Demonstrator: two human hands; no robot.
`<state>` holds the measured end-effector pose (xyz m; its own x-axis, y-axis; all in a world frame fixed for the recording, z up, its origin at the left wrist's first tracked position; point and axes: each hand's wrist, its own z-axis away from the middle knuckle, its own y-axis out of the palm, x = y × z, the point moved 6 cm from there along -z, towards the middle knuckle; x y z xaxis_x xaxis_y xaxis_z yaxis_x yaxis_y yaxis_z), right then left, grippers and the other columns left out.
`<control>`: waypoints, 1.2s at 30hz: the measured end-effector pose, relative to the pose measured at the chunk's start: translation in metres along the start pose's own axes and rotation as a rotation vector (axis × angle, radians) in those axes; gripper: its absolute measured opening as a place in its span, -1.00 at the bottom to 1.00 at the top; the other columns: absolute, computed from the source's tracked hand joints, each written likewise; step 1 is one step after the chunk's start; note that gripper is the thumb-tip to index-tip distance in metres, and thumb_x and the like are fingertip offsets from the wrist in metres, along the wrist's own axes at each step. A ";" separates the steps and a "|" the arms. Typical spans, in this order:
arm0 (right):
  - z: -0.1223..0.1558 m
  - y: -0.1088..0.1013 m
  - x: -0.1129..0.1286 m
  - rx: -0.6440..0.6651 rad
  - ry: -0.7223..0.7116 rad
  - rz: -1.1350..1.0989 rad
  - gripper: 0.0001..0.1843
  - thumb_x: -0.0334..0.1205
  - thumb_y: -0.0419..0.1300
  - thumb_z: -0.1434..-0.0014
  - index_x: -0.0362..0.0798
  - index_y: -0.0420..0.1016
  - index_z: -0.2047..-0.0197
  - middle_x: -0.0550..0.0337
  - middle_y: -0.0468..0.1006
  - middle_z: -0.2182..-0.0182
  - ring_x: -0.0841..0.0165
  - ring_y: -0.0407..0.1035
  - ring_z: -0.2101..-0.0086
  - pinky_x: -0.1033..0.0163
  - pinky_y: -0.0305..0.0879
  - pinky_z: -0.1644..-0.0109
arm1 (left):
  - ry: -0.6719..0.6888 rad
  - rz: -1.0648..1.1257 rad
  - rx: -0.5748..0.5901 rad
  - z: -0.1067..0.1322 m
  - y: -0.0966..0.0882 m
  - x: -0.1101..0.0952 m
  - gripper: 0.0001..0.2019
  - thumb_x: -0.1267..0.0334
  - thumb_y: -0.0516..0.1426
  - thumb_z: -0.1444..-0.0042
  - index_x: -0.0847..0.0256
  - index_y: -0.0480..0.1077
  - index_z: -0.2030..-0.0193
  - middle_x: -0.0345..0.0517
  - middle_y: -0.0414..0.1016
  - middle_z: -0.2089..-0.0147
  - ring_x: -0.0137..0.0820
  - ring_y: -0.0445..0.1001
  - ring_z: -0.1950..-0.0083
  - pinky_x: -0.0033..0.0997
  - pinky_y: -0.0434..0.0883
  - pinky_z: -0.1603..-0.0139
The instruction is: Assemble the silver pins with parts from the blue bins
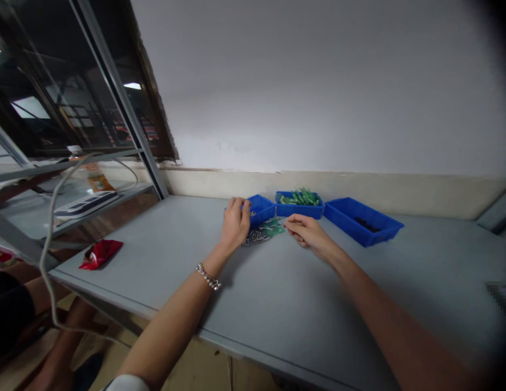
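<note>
1. Pins (pixel 258 237) lie on the table (pixel 273 304), just near of the left bin (pixel 264 218).
2. Our left hand (pixel 235 221) curls at that bin; we can't tell its grip.
3. Our right hand (pixel 302 229) presses its fingertips together, right of the pins.

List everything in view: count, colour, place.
Left bin: one, blue, at left hand
Middle bin: one, blue, by wall
Right bin: one, blue, rightmost
Green pieces: many, green, middle bin, table
Dark pieces: uncountable, blackish, right bin
Metal pins: many, silvery, table between hands
Packet: one, red, table's left
Table: one, grey, below bins
Wall: one, white, behind bins
Shelf: one, grey, left
Bottle: one, orange, shelf
Flat device: one, white-navy, shelf
Cable: one, white, left
Window: one, dark, upper left
Unclear object: one, dark, right edge
Another person: one, dark-clothed, lower left
Bracelet: one, silvery, left wrist
Left hand: one, at left bin
Right hand: one, beside pins
</note>
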<state>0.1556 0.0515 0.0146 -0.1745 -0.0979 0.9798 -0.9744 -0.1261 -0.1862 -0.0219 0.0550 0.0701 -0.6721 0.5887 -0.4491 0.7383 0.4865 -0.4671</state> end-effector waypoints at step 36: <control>-0.020 0.087 0.009 0.087 -0.292 1.209 -0.77 -0.21 -0.03 -0.13 -0.02 0.39 0.21 0.07 0.38 0.21 0.31 0.35 0.27 0.26 0.18 0.26 | -0.092 -0.118 0.000 -0.006 -0.002 0.034 -0.85 0.32 -0.09 -0.12 0.26 0.26 0.36 -0.10 0.27 0.34 -0.44 0.27 0.38 -0.40 0.26 0.28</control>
<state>0.0662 0.0595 0.0086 -0.9028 -0.4109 0.1267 -0.1971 0.1336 -0.9712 -0.0462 0.0779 0.0604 -0.7567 0.4658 -0.4587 0.6537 0.5492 -0.5207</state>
